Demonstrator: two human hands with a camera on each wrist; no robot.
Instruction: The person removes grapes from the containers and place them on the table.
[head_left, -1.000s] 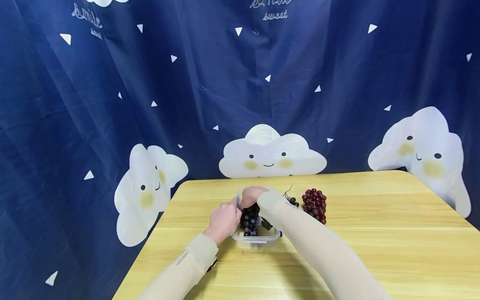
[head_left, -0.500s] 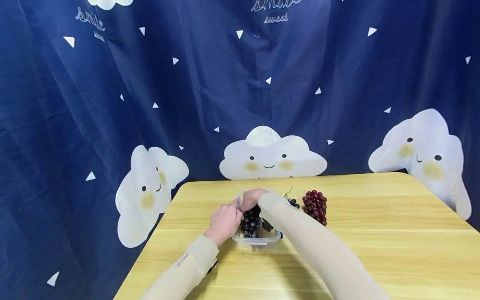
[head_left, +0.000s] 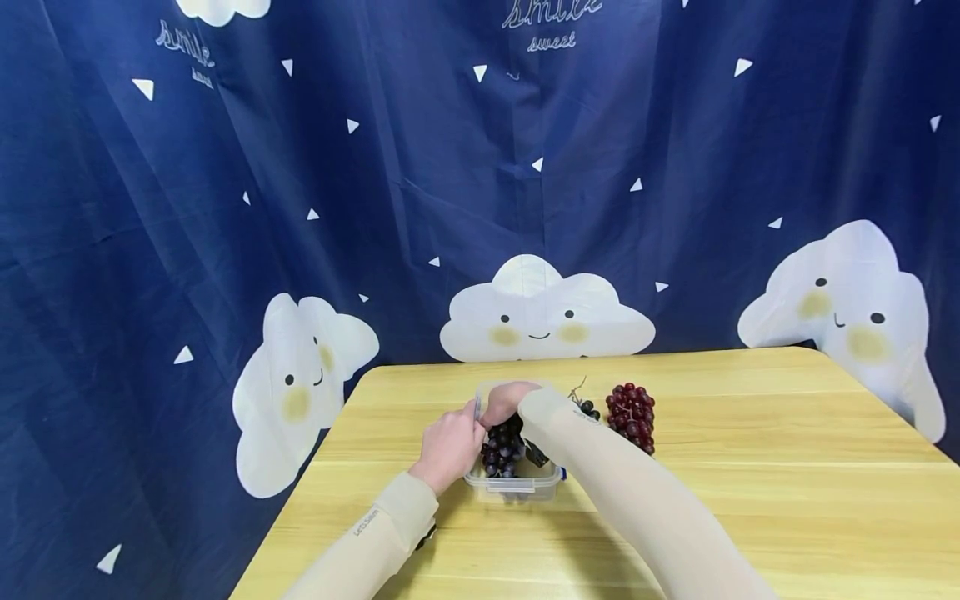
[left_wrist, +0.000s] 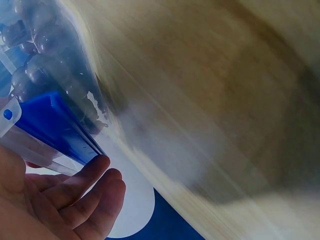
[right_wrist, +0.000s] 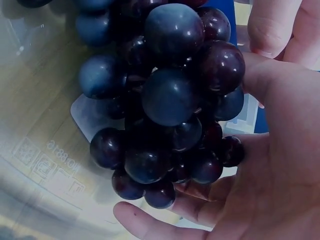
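Observation:
In the head view, a clear plastic container point(head_left: 517, 492) stands on the table before me, with a bunch of black grapes point(head_left: 501, 454) inside. My left hand point(head_left: 448, 446) grips its left side. Up close, the left fingers point(left_wrist: 95, 167) lie against a clear flap with a blue strip point(left_wrist: 57, 122). My right hand point(head_left: 504, 402) reaches over the container from the right. In the right wrist view its palm lies along the black grapes, and its curled fingers point(right_wrist: 200, 207) pass beneath and behind them. Part of the bunch is hidden under the right sleeve.
Right of the container lie a bunch of red grapes point(head_left: 631, 414) and a smaller dark bunch point(head_left: 588, 408) with a bare stem, partly behind my right sleeve. A blue curtain point(head_left: 420, 200) with clouds hangs behind the wooden table point(head_left: 750, 467).
The head view has tilted slightly, so the scene sits a little lower. Both hands stay almost in the same place at the container; the black grapes shift only slightly.

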